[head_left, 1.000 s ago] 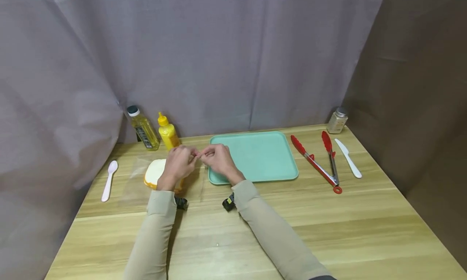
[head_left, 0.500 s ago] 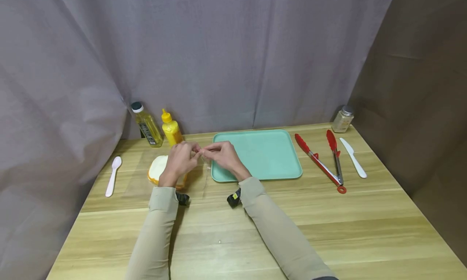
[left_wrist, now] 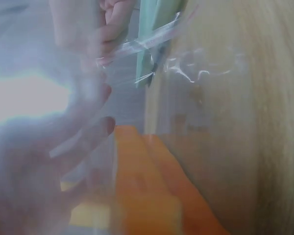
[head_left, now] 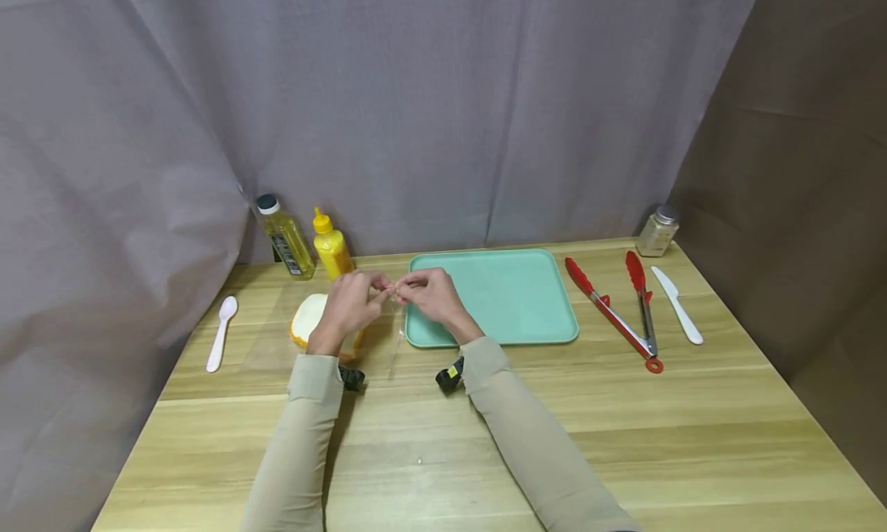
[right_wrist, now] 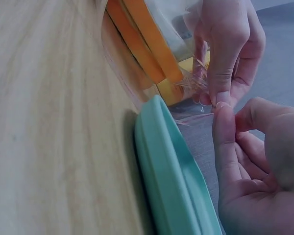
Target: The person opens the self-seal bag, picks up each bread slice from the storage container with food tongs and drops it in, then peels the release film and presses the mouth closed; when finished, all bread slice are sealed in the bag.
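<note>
A clear zip bag (right_wrist: 120, 73) lies on the table with bread slices (head_left: 308, 316) in it, white-faced with orange crusts. My left hand (head_left: 353, 302) is over the bread and pinches the bag's mouth between thumb and fingers. Meeting it fingertip to fingertip, my right hand (head_left: 438, 298) pinches the same edge just above the tray's left side. The pink zip strip (left_wrist: 147, 43) runs out from the fingers in the left wrist view. In the right wrist view the bread's orange crusts (right_wrist: 149, 41) show through the film. Glare whitens much of the left wrist view.
A mint-green tray (head_left: 495, 297) is right of the bag. Behind stand an oil bottle (head_left: 287, 243) and a yellow squeeze bottle (head_left: 333, 251). A white spoon (head_left: 220, 336) lies left; red tongs (head_left: 617, 316), a white knife (head_left: 679, 307) and a spice jar (head_left: 657, 232) are right.
The head view has shifted slightly, so everything sits a little further right. Both hands keep pinching the bag's mouth, with small finger movements along its edge.
</note>
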`<state>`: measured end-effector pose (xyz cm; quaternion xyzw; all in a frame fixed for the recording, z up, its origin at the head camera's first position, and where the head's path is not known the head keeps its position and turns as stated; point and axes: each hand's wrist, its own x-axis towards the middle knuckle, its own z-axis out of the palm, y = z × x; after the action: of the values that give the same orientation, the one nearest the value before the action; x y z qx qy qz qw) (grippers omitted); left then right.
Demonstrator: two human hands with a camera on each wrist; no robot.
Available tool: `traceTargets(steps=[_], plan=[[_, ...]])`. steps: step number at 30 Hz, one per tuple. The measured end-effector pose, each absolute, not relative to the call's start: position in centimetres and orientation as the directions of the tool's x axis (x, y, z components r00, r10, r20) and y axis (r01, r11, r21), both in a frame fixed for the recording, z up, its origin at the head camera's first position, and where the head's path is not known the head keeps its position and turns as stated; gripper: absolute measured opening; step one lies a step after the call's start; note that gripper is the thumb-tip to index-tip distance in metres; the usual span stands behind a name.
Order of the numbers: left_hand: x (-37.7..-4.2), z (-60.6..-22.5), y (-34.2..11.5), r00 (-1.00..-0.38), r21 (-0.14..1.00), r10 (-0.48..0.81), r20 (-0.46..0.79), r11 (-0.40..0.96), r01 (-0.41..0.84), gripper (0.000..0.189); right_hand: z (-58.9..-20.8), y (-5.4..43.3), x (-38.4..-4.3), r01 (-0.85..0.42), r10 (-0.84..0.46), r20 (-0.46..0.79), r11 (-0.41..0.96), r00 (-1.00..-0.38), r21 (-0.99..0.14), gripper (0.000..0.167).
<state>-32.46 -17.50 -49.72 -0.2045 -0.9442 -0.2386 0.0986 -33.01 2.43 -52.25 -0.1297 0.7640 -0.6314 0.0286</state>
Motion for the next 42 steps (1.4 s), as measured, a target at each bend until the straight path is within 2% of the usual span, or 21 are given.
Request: traceTargets(steps=[7,14,18,25,42], plan=[[-32.6,-50.0,-17.6,-0.918,0.462,0.315,0.242,0.795,0.394,0.011,-52.0,2.7,-33.0,-0.069,-0.219,0.046,0.098,-0.975,-0.993,0.019],[-32.6,-50.0,-17.7,-0.934,0.511,0.271,0.234,0.783,0.356,0.013,-51.8,2.7,-33.0,-0.117,-0.207,0.072,0.215,-0.976,-0.97,0.021],[-32.6,-50.0,-17.8,-0.927,0.509,0.281,0.248,0.776,0.372,0.015,-52.0,2.4,-33.0,-0.14,-0.244,0.077,0.256,-0.967,-0.957,0.017],[-32.5,-49.8,-17.7,-0.924,0.5,0.287,0.253,0.778,0.379,0.013,-52.2,2.1,-32.9,-0.183,-0.199,0.121,0.333,-0.973,-0.925,0.015],[-32.4,-49.6,-17.5,-0.913,0.495,0.293,0.284,0.771,0.401,0.016,-52.0,1.7,-32.6,-0.219,-0.184,0.16,0.363,-0.97,-0.906,0.011]])
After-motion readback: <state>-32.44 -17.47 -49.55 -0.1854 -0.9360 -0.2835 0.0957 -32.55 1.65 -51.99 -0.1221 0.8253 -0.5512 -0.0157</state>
